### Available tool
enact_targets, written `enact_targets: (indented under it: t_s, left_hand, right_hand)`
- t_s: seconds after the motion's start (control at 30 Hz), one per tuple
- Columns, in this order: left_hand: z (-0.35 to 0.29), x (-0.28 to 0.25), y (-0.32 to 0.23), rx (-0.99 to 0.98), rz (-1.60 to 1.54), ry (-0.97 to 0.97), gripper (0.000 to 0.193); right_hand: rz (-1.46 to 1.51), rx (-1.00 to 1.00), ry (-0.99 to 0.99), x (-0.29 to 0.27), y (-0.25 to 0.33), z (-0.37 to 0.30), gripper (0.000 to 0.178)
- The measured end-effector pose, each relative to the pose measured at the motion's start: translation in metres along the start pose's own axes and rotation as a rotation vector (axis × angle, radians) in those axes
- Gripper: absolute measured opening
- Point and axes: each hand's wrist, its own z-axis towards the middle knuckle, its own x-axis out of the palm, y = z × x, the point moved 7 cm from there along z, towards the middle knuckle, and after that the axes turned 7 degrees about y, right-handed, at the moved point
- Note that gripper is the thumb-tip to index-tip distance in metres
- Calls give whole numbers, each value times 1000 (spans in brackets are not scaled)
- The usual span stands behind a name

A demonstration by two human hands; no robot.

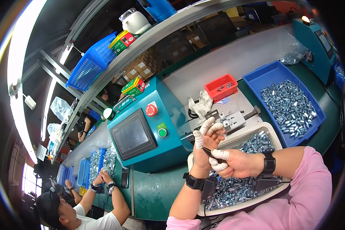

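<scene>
My right hand (235, 163), with white finger cots on its thumb and fingers, is closed on a dark slim rod-like piece (207, 151); its exact kind is hard to make out. One end of that piece points toward the palm of my left hand (204, 147). My left hand is turned palm up, its capped fingers apart and slightly bent. Both hands are above a cream plastic basket (274, 134) heaped with small shiny metal cylinders (253, 145). Just beyond my left fingertips is a metal clamping fixture (234, 120) on the bench.
A teal machine (168, 103) with a screen (132, 134) stands at my left. Right of the fixture lies a blue tray (253, 79) of metal cylinders. Behind are a red bin (214, 95) and white gloves (201, 104). A co-worker's hands (102, 177) handle parts farther left.
</scene>
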Motion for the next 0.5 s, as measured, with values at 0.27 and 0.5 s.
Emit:
enact_targets:
  t_s: [0.27, 0.5]
  left_hand:
    - [2, 0, 3, -23, -25, 3, 75]
    - [1, -3, -3, 29, 114, -48, 75]
  right_hand:
    - [-43, -58, -90, -1, 10, -3, 37]
    - [-23, 2, -46, -3, 7, -1, 39]
